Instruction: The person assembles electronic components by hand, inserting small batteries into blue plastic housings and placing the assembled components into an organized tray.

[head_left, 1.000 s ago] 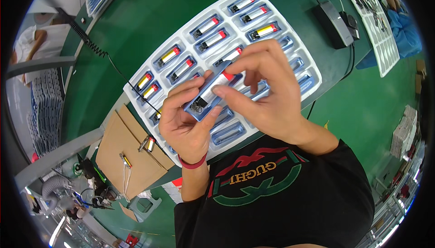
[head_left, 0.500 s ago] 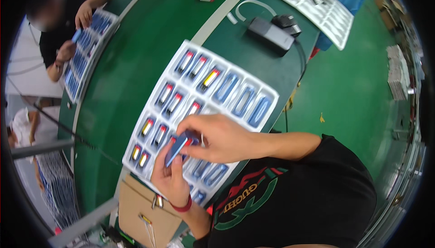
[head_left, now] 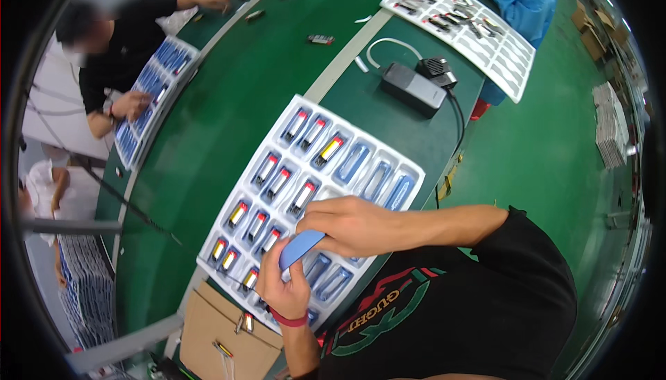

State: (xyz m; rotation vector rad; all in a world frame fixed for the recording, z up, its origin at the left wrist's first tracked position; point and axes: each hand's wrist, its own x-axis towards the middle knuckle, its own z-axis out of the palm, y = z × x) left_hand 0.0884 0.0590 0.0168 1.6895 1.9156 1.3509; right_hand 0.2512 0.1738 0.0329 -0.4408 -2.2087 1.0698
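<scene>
A blue, elongated plastic shell (head_left: 301, 249) is held between my two hands above a white compartment tray (head_left: 206, 246). My left hand (head_left: 283, 288), with a red band at its wrist, is closed around its lower left end. At the other end, the bent fingers of my right hand (head_left: 355, 226) grip it; their tips are partly hidden. Below, blue shells with red-ended battery-like parts (head_left: 279, 182) fill the left compartments. Toward the right lie blue shells (head_left: 352, 163) without such parts. My hands cover the tray's middle.
Beyond the tray stand a grey-black power adapter (head_left: 413, 90) and its cable. Another white tray (head_left: 510, 68) is near a person in blue. Across the green table, a co-worker has a tray of blue parts (head_left: 154, 95). Cardboard (head_left: 229, 342) lies at lower left.
The blue shell has turned to show its broad flat side. My hands have shifted slightly right and down in view. The co-worker's one arm now stretches away from their tray.
</scene>
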